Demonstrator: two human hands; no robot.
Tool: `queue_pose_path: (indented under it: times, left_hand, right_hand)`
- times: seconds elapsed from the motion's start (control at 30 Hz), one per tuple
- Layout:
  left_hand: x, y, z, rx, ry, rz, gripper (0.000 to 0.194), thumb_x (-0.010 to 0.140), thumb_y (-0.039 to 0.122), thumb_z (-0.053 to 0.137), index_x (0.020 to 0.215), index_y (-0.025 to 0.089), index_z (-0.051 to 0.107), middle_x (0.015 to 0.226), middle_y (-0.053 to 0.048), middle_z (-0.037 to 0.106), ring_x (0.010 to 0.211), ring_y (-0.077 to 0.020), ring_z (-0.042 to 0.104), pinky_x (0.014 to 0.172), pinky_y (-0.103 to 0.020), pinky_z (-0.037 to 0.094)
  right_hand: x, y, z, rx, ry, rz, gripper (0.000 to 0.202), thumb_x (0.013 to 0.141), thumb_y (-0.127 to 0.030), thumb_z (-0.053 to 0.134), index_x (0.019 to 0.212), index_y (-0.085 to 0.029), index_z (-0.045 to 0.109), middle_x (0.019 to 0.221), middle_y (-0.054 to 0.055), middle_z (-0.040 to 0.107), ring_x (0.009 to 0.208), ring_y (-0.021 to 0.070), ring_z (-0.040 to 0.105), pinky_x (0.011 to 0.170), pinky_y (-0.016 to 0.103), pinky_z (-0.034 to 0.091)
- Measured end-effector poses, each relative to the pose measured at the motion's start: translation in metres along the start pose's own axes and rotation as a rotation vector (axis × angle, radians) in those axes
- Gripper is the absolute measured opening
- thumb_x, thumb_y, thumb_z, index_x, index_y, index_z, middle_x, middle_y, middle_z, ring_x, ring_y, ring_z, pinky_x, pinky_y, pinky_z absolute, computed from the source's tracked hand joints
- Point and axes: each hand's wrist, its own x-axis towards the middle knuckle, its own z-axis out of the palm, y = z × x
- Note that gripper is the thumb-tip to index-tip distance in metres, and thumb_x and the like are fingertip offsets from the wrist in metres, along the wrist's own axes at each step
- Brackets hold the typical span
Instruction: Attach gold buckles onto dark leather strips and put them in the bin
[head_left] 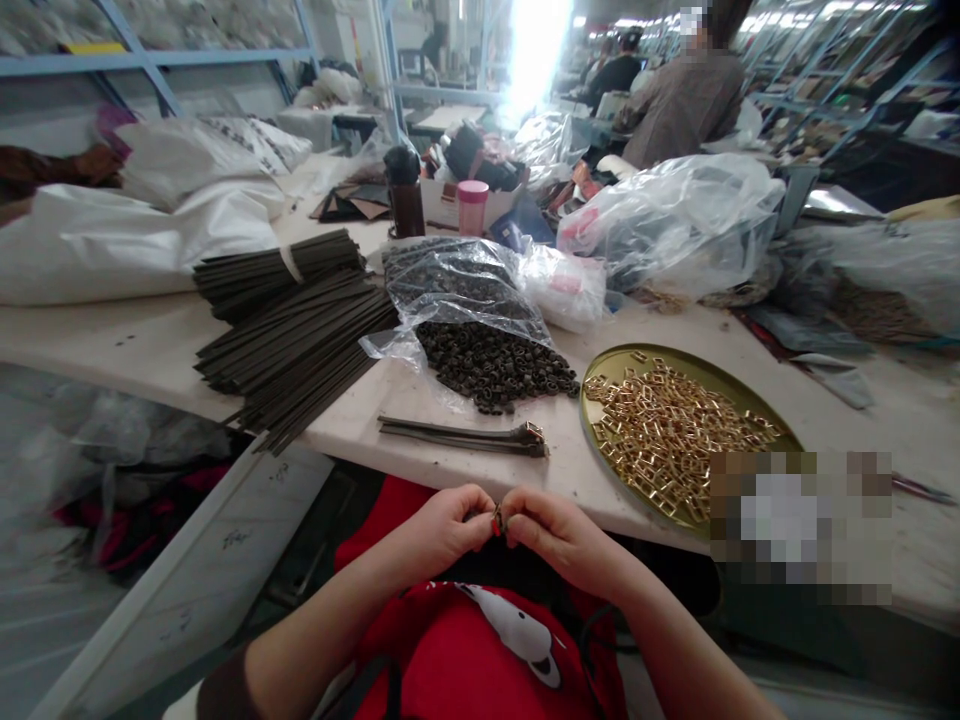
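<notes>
Pinching narrowly at the fingertips, the left hand (pixel 450 525) and right hand (pixel 544 525) met around a small piece (pixel 496 516), held just on the wearer's side of the table (pixel 555 482), over red clothing. A metallic glint showed; the fingers hid the rest, so its exact shape could not be told.

Handling judgement: work this small seemed to call for one hand keeping the piece steady while the other adjusted it, with light, even pressure, since a smooth metal part could slip or twist. Keeping it square between the thumbs looked advisable.

Directly beyond the grip, a few dark straps (pixel 457 437) lay together, flat, narrow and apparently pliable, gold-coloured metal at their right ends. Farther beyond, small dark loops (pixel 495 370) spilled from a crinkled, clear plastic bag (pixel 457 275); rounded, with open centres.

Right of and beyond the grip, a shallow olive-gold dish (pixel 709 375) held many shiny rectangular frames (pixel 652 430), heaped at all angles. Left of and beyond the grip lay long, matte dark strips (pixel 292 335), fanned loosely; above them rested a bundle (pixel 330 252) bound by a pale band (pixel 290 264).
</notes>
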Motion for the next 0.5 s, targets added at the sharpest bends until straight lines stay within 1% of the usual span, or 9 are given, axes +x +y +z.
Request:
queue_pose_path:
  times: [0.13,0.27,0.37,0.5]
  left_hand:
    - [0.004,-0.006,0.002,0.077,0.038,0.012,0.019,0.076,0.030,0.047,0.077,0.013,0.056,0.064,0.003,0.054,0.060,-0.0108,0.046,0.051,-0.021,0.032]
    - [0.009,-0.010,0.003,0.210,0.119,0.077,0.019,0.078,0.030,0.045,0.074,0.015,0.056,0.070,0.001,0.058,0.067,-0.0132,0.050,0.056,-0.022,0.033]
    - [0.012,-0.006,0.000,0.243,0.139,0.098,0.019,0.079,0.030,0.044,0.074,0.015,0.054,0.070,0.001,0.058,0.067,-0.0136,0.050,0.057,-0.022,0.034]
    - [0.013,0.004,-0.005,0.275,0.110,0.121,0.020,0.080,0.032,0.043,0.075,0.016,0.055,0.070,0.000,0.058,0.067,-0.0143,0.050,0.057,-0.023,0.034]
  right_hand:
    - [0.003,0.002,0.000,-0.100,0.020,-0.008,0.019,0.085,-0.032,0.044,0.074,-0.020,0.053,0.067,-0.003,0.052,0.063,0.0103,0.045,0.055,0.021,0.036]
    - [0.005,0.006,0.005,-0.164,0.032,0.006,0.012,0.082,-0.024,0.047,0.073,-0.020,0.053,0.064,-0.004,0.051,0.058,0.0100,0.044,0.051,0.021,0.033]
    - [0.006,0.012,0.010,-0.169,0.083,0.011,0.008,0.082,-0.023,0.047,0.075,-0.020,0.050,0.066,-0.003,0.053,0.060,0.0104,0.046,0.054,0.021,0.035]
    - [0.008,0.017,0.013,-0.247,0.181,-0.033,0.008,0.084,-0.025,0.046,0.078,-0.021,0.049,0.067,-0.002,0.055,0.060,0.0117,0.048,0.055,0.023,0.035]
